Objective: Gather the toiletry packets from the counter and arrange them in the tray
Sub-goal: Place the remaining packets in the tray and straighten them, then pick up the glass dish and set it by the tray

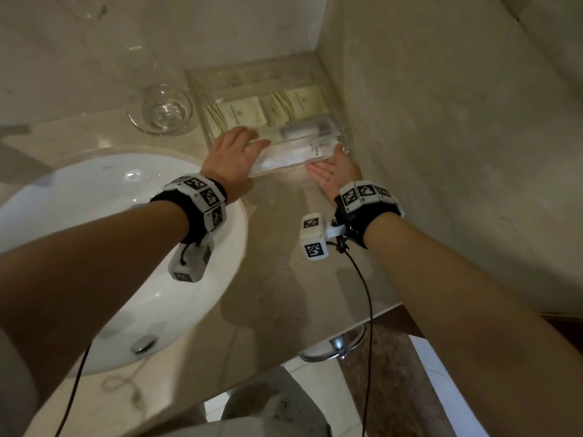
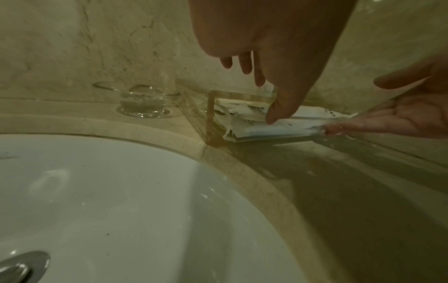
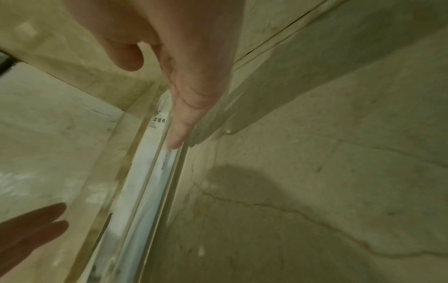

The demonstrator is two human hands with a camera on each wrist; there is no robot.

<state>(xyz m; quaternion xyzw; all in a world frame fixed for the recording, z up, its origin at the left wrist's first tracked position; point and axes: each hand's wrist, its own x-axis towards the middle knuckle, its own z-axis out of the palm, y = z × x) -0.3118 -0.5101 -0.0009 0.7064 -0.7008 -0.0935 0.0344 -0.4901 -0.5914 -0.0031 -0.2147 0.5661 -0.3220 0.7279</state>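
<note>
A clear acrylic tray (image 1: 198, 99) stands in the counter's back corner. Two cream packets (image 1: 235, 113) (image 1: 298, 104) lie in its back row, and clear and white packets (image 1: 293, 149) are stacked in its front. My left hand (image 1: 249, 141) reaches over the tray's left front with straight fingers. In the left wrist view its thumb (image 2: 271, 116) touches the top white packet (image 2: 266, 130). My right hand (image 1: 328, 160) lies open, palm turned left, against the tray's right front corner. In the right wrist view its straight fingers (image 3: 184, 118) run along the tray wall (image 3: 175, 172).
A clear glass bowl (image 1: 161, 110) sits left of the tray. A white sink (image 1: 94, 216) with a metal drain (image 1: 143, 343) fills the left. Marble walls (image 1: 441, 152) close in behind and to the right. Bare counter (image 1: 299, 294) lies in front.
</note>
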